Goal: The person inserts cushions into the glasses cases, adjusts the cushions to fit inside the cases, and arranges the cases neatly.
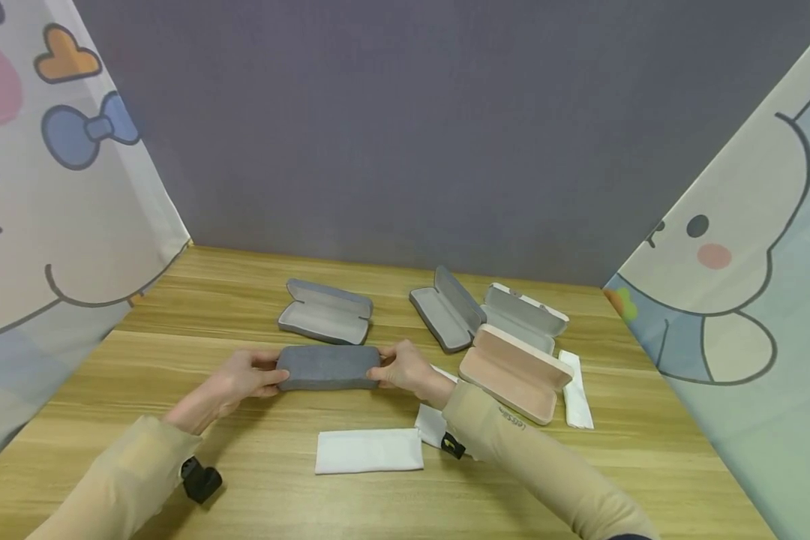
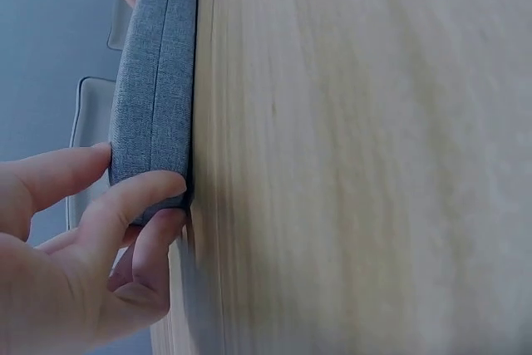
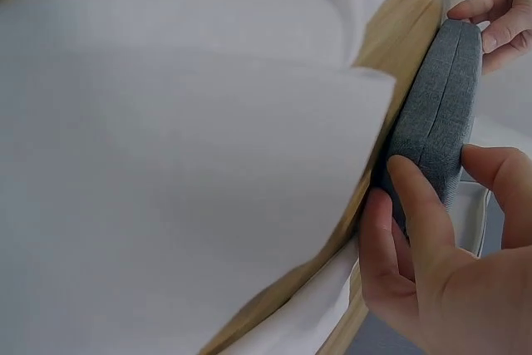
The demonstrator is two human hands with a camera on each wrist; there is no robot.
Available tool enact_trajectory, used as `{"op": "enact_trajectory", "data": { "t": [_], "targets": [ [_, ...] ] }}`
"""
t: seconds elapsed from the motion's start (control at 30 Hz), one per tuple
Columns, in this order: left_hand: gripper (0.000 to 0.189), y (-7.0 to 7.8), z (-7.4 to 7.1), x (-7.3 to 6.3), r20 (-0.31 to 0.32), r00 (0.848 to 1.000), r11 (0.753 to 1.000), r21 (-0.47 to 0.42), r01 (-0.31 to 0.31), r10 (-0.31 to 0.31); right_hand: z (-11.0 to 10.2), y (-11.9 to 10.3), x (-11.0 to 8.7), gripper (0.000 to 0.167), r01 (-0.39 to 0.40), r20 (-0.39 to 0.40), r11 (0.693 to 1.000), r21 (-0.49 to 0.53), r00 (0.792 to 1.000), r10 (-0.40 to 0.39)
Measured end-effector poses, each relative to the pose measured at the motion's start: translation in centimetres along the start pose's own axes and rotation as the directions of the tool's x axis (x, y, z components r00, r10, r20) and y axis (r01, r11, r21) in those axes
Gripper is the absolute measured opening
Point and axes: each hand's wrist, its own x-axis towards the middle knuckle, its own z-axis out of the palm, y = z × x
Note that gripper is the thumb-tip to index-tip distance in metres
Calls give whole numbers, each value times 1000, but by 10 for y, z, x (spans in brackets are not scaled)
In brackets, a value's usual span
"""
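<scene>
Steadying a closed, oblong, blue-grey fabric case point(image 1: 328, 366) low and left of the frame's centre, the left hand point(image 1: 241, 379) and right hand point(image 1: 406, 370) pinch its opposite ends. I'd judge positioning the step; next calls for an even grip. It looks woven, round-edged, tightly seamed. Below lies a folded white cloth point(image 1: 369, 451).

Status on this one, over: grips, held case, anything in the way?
Left grip, right grip pinching opposite ends. Closed gray case between them. Open gray case just behind, white cloth in front; neither apparently blocking.
</scene>
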Motion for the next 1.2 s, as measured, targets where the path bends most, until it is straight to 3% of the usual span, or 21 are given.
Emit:
{"op": "enact_trajectory", "data": {
  "t": [0.27, 0.47, 0.77, 1.0, 1.13, 1.2],
  "targets": [
    [61, -2, -6, -4, -10, 1000, 1000, 4, 27, -27, 3, -4, -1, 56, -19, 27, 1000, -12, 999, 20],
    [66, -9, -20, -16, 14, 999, 999, 0, 41, -41, 14, -8, -3, 60, -10, 76, 1000, 9, 997, 9],
    [70, -20, -35, -32, 9, 999, 999, 16, 42, -42, 29, -16, -2, 63, 5, 88, 999, -34, 996, -2],
    [70, -24, -39, -38, 1, 999, 999, 11, 51, -51, 33, -17, -4, 62, 12, 106, 999, -38, 994, -8],
    [73, -17, -36, -37, -7, 997, 995, 57, 82, -82, 31, -17, -4, 63, -6, 107, 999, -48, 994, 11],
    [73, -11, -34, -37, -31, 996, 987, 140, 82, -78, 28, -17, -4, 65, -25, 117, 998, -53, 993, 31]
  ]
}}
